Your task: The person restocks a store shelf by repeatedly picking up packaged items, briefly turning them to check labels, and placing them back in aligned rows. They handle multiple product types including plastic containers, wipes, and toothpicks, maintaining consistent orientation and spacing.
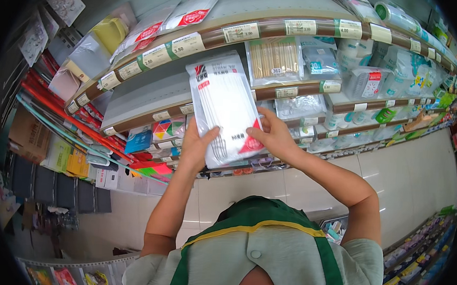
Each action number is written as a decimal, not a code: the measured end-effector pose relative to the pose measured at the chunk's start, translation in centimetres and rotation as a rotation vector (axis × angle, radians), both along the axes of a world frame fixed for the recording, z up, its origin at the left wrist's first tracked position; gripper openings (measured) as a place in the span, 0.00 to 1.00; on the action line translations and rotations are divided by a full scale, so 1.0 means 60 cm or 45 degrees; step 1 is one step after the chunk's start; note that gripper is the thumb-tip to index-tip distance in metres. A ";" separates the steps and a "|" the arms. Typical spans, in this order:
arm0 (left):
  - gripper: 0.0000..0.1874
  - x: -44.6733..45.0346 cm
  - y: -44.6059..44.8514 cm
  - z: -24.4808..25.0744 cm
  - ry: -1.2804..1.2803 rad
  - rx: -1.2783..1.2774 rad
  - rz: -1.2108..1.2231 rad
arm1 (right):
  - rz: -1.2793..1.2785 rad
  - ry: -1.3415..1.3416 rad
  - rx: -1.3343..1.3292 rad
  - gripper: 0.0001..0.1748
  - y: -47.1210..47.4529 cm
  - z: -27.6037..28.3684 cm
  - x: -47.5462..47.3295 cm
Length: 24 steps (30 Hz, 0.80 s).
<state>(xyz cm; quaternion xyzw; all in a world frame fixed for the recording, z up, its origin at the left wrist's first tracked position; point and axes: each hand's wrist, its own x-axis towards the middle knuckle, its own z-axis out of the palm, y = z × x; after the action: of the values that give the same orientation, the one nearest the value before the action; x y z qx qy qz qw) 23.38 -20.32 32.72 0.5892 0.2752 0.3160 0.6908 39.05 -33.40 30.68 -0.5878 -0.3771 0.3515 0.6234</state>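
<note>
A clear plastic pack of white bendy straws (225,102) is held upright in front of the store shelves. My left hand (197,144) grips its lower left edge, thumb on the front. My right hand (274,136) pinches the lower right edge beside a red corner print, with its thumb on the front too. The fingers behind the pack are partly hidden. Right behind it, a bag of wooden sticks (276,61) stands on the middle shelf, beside a dark-tinted pack (320,61). More white packs with red labels (194,11) lie on the shelf above.
A brown shelf edge with price tags (268,29) curves across above my hands. Packs of clear plastic containers (367,82) fill the shelves at right. Long red and teal poles (75,120) lean at left. A basket with goods (335,228) stands on the floor near my right elbow.
</note>
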 end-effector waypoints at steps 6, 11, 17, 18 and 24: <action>0.21 0.048 0.110 0.048 -0.073 0.004 0.017 | -0.174 -0.713 0.262 0.26 0.031 0.040 0.018; 0.17 0.109 0.202 0.063 -0.036 -0.027 -0.038 | -0.352 -1.000 0.440 0.22 0.081 0.037 0.032; 0.18 0.189 0.292 0.034 0.067 0.008 -0.074 | -0.453 -1.146 0.253 0.21 0.126 0.028 0.048; 0.20 0.199 0.282 0.045 0.113 -0.119 -0.017 | -0.473 -1.152 0.233 0.21 0.131 0.026 0.051; 0.30 0.242 0.324 -0.011 0.388 0.644 0.093 | -0.541 -1.220 -0.025 0.20 0.147 0.029 0.052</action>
<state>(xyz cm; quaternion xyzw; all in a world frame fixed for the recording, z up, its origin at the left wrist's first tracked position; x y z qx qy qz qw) 37.92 -0.87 32.03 0.7730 0.3092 0.3070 0.4612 42.18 -24.57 32.42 -0.7522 -0.4891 -0.0876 0.4329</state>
